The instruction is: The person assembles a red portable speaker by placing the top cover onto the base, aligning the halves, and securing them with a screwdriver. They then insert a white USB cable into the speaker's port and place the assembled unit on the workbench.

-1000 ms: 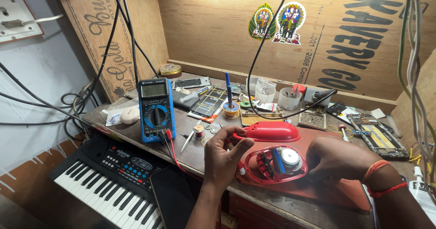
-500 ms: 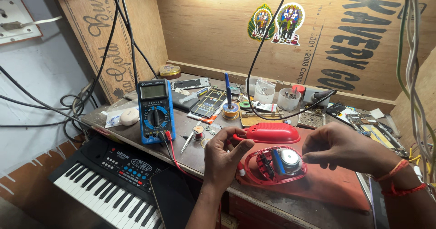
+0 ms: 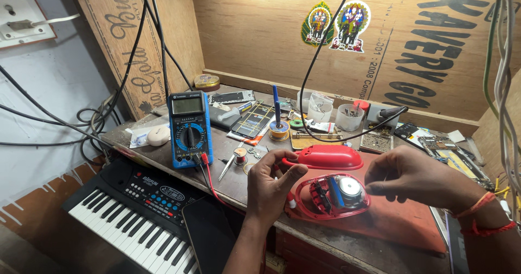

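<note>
The left hand (image 3: 271, 184) pinches the rim of the opened red casing (image 3: 331, 197); the right hand (image 3: 415, 175) has thumb and forefinger together just over its round speaker (image 3: 349, 188). The casing lies on a red mat (image 3: 401, 228) on the cluttered wooden workbench (image 3: 163, 154), its red cover (image 3: 325, 157) behind. A blue multimeter (image 3: 189, 128) and an electronic keyboard (image 3: 135, 214) are to the left.

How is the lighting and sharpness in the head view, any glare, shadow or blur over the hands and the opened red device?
Head view: warm light from above, evenly bright on the plywood wall; left hand, right hand and opened red device are sharp, no motion blur; soft shadow under the bench edge darkens the keyboard; slight glare on the multimeter screen; wide-angle bending at the frame edges.
</note>
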